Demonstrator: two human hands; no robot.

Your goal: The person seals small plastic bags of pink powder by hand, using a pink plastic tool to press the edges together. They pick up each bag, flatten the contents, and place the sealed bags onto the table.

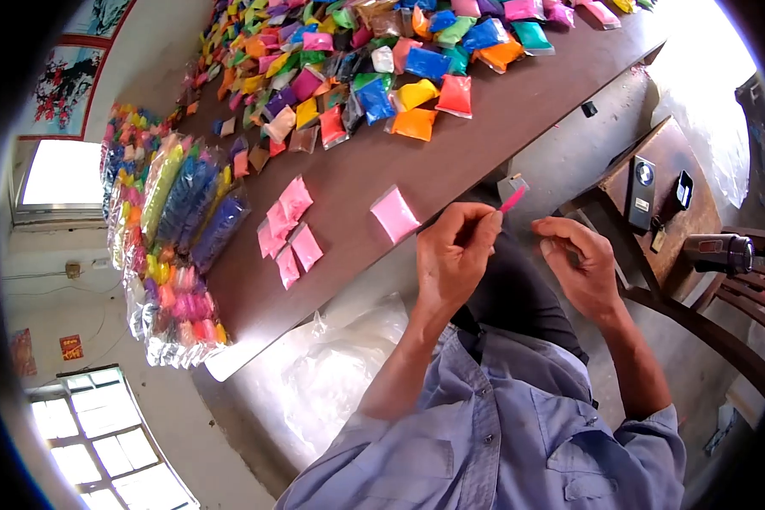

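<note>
My left hand [457,255] is closed in a pinch on a small bright pink strip [512,198] that sticks out past its fingertips, above my lap. To its right, my right hand [580,265] is held in the air with curved fingers apart and nothing in them. A single pink packet [395,214] lies on the brown table [340,189] just left of my left hand. Farther left is a small group of pink packets [295,199], some overlapping.
Many colourful packets [376,100] cover the table's far side. Long bags of packets [184,195] are stacked at its left end. At right, a wooden stool [671,153] bears a dark device [642,189], near a cup [719,253] and a chair [714,336]. Clear plastic [336,374] lies below the table edge.
</note>
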